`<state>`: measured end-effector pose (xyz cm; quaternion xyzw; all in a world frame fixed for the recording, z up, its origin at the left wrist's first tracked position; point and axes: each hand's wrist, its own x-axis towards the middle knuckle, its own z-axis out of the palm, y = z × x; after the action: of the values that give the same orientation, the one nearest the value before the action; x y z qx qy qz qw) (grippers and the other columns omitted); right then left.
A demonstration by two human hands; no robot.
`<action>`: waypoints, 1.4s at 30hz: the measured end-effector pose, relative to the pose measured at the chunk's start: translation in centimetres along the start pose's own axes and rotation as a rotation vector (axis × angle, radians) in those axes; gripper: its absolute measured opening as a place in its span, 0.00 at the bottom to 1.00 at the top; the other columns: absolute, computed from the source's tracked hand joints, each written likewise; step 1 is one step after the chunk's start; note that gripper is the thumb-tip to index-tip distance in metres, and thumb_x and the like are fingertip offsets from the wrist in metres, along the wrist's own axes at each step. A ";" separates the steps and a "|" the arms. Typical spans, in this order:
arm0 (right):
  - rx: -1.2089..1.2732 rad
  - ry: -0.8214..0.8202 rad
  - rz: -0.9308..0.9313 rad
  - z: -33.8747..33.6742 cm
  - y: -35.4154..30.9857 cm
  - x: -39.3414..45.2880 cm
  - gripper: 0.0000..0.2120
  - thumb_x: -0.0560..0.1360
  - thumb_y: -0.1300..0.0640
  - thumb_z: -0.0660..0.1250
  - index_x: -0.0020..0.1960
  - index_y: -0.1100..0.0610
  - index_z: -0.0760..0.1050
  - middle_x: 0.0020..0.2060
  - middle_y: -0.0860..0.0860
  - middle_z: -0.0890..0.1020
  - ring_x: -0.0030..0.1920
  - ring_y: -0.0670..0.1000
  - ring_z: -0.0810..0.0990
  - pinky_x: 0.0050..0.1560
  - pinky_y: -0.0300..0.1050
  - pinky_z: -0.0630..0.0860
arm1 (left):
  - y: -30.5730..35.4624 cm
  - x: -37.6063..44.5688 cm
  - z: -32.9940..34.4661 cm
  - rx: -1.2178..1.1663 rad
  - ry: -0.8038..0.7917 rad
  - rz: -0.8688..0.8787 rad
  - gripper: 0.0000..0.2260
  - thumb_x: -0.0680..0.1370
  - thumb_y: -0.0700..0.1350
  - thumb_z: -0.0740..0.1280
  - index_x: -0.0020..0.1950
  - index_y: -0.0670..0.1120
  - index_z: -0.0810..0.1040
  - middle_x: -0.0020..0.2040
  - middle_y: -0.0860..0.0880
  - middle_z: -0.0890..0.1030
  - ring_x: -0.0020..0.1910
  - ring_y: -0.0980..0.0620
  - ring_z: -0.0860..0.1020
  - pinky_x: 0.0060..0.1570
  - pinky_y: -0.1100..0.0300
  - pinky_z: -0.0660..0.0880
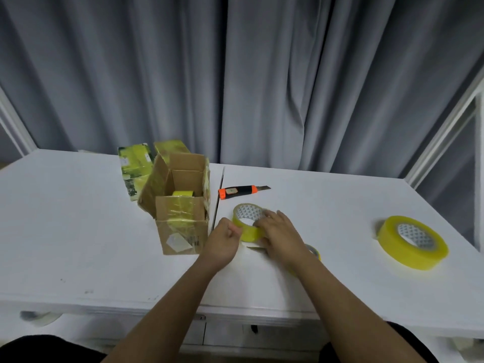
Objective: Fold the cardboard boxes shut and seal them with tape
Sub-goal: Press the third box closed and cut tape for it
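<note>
We judge the job to be at an early stage: the cardboard box (pixel 180 205) near the middle of the tabletop (pixel 78 244) stands with its flaps up and its top unsealed, though old yellow tape clings to its sides, and two more taped boxes (pixel 136 169) sit just behind it. Folding and sealing this open one are left to do. Right now we seem to be hunting for the free end of the tape roll (pixel 247 222), which rests just right of the box. Our right hand (pixel 279 231) wraps over the roll's right side, fingers curled round it, while our left hand (pixel 222 242) pinches at its left edge with curled fingers. A utility knife (pixel 242 191) lies just beyond the roll, and a larger tape roll (pixel 412 242) sits well apart to the right.
</note>
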<state>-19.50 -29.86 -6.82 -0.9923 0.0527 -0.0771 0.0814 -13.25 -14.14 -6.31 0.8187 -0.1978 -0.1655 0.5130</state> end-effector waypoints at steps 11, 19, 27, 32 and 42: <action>-0.090 0.063 -0.067 -2.8 8.6 -1.5 0.15 0.77 0.65 0.61 0.61 0.55 0.78 0.62 0.51 0.78 0.66 0.51 0.73 0.71 0.38 0.49 | -1.9 0.0 -0.4 0.164 0.127 0.235 0.06 0.80 0.43 0.63 0.42 0.48 0.71 0.45 0.52 0.81 0.45 0.54 0.78 0.43 0.65 0.72; -0.274 -0.063 0.117 -1.2 7.5 -1.9 0.24 0.75 0.56 0.64 0.70 0.51 0.67 0.69 0.50 0.68 0.73 0.52 0.59 0.70 0.43 0.56 | -2.9 2.2 2.0 0.065 0.088 0.048 0.06 0.78 0.41 0.65 0.41 0.46 0.74 0.38 0.54 0.77 0.42 0.53 0.75 0.42 0.61 0.69; 0.067 -0.254 0.235 -1.1 4.0 -5.9 0.13 0.75 0.51 0.63 0.56 0.56 0.69 0.54 0.50 0.73 0.57 0.52 0.71 0.55 0.47 0.72 | -3.5 2.6 1.8 -0.163 0.076 0.000 0.08 0.77 0.36 0.66 0.40 0.47 0.75 0.39 0.52 0.78 0.35 0.55 0.73 0.40 0.60 0.70; -0.049 -0.344 0.332 -1.9 2.8 -6.0 0.18 0.77 0.47 0.63 0.57 0.60 0.66 0.55 0.56 0.75 0.54 0.57 0.75 0.47 0.46 0.69 | -3.2 1.8 1.7 -0.247 0.043 0.012 0.04 0.77 0.35 0.66 0.44 0.41 0.77 0.41 0.49 0.78 0.36 0.57 0.73 0.38 0.68 0.69; -0.108 -0.305 0.343 -5.4 2.0 -8.0 0.14 0.78 0.47 0.60 0.44 0.58 0.70 0.46 0.57 0.78 0.46 0.57 0.76 0.38 0.43 0.64 | -2.9 1.2 2.0 -0.215 0.078 -0.015 0.05 0.77 0.35 0.65 0.49 0.35 0.80 0.52 0.42 0.80 0.53 0.46 0.76 0.56 0.56 0.71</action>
<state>-28.40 -31.73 -3.05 -0.9719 0.2118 0.0916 0.0473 -12.75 -15.14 -9.83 0.7662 -0.1524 -0.1577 0.6040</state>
